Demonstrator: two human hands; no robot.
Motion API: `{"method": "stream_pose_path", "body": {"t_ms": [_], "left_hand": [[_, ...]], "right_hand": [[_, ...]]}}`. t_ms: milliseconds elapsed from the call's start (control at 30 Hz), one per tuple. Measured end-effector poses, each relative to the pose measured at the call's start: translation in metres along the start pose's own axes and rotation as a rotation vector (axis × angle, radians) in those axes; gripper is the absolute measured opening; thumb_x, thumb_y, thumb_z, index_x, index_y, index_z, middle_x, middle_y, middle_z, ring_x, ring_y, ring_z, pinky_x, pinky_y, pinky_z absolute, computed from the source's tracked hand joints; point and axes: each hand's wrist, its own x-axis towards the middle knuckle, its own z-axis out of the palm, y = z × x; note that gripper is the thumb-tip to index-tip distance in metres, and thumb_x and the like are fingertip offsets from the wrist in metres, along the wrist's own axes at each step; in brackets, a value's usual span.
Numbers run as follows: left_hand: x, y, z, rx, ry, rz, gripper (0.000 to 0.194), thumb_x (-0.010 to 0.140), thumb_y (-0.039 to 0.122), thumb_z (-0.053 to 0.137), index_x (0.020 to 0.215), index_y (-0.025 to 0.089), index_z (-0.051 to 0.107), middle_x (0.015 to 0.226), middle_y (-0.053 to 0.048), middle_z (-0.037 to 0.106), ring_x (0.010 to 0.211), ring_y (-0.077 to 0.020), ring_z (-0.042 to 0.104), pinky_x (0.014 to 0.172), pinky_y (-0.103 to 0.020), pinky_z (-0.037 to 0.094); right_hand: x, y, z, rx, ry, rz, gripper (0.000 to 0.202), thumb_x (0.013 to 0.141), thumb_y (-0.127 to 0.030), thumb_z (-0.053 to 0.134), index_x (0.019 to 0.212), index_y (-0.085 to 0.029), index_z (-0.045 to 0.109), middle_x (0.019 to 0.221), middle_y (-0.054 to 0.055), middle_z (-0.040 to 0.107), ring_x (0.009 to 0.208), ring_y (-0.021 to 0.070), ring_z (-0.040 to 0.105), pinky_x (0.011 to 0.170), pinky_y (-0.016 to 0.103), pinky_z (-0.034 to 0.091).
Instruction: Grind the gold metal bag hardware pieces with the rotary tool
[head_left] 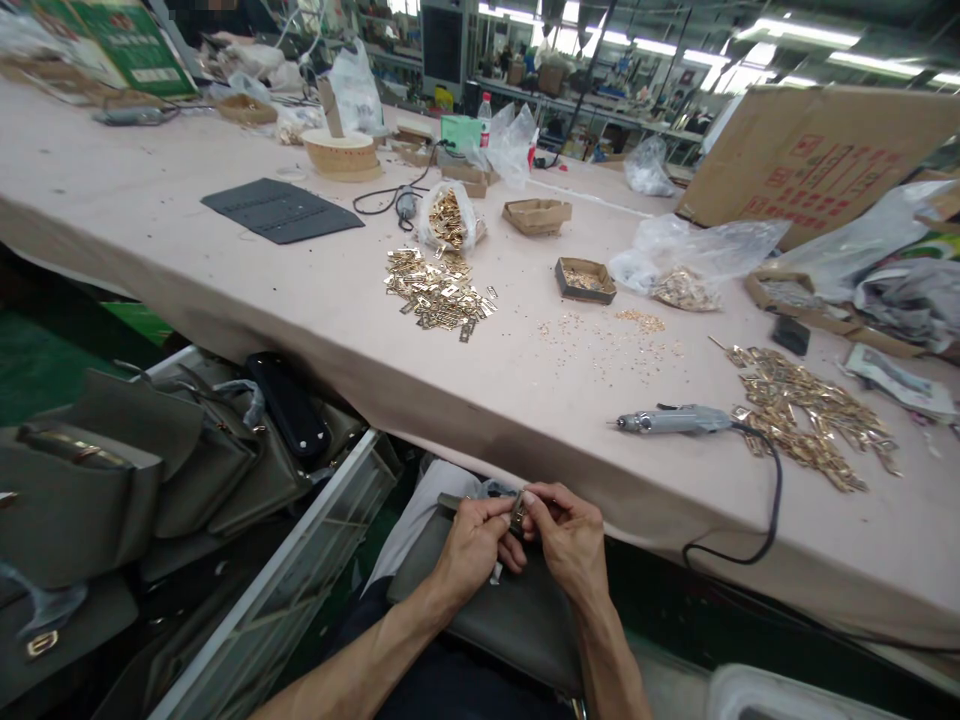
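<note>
Big factory table (315, 290) in front of me, brass bits (439, 285) piled all over it. Down in my lap, my left hand (472, 545) and right hand (570, 540) both pinch a small metal clasp (517, 512) on a grey bag (517, 610). Fingers cover most of the clasp, so its shape is hard to make out.

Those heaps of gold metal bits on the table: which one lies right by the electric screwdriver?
The heap at the right end: the electric screwdriver lies just left of it. The middle heap sits far off, below a bag.
</note>
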Motion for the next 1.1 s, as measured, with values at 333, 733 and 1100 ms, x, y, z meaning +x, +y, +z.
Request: {"method": "stream_pose_path", "body": {"t_ms": [333, 733, 1100], "left_hand": [[-0.0041, 0.0051, 0.0016, 0.091, -0.010, 0.031, 0.025, 0.091, 0.028, 0.050, 0.089, 0.013, 0.070, 0.058, -0.002, 0.066, 0.046, -0.0129, 0.063, 0.047, -0.020, 0.051], [-0.0058, 0.0019, 0.0002, 0.103, -0.018, 0.035, 0.027, 0.092, 0.033, 0.051, 0.093, 0.013, 0.070, 0.058, -0.003, 0.067, 0.049, -0.0143, 0.064, 0.051, -0.023, 0.052], [-0.0076, 0.0075, 0.0038, 0.111, -0.009, 0.062, 0.026, 0.093, 0.032, 0.052, 0.089, 0.013, 0.069, 0.059, -0.002, 0.066, 0.049, -0.0132, 0.064, 0.050, -0.021, 0.052]], "right_hand": [[-0.0056, -0.0022, 0.0026, -0.041, 0.023, -0.079, 0.020, 0.088, -0.039, 0.070, 0.094, -0.020, 0.075, 0.080, 0.002, 0.062, 0.059, 0.0152, 0.061, 0.054, 0.027, 0.054], [-0.0090, -0.0070, 0.0034, -0.054, 0.027, -0.080, 0.021, 0.089, -0.040, 0.069, 0.093, -0.021, 0.076, 0.081, 0.003, 0.062, 0.061, 0.0163, 0.063, 0.056, 0.029, 0.057], [-0.0086, -0.0044, 0.0026, -0.056, 0.034, -0.074, 0.024, 0.088, -0.043, 0.070, 0.094, -0.020, 0.077, 0.084, 0.005, 0.064, 0.065, 0.0166, 0.063, 0.057, 0.028, 0.056]]}}
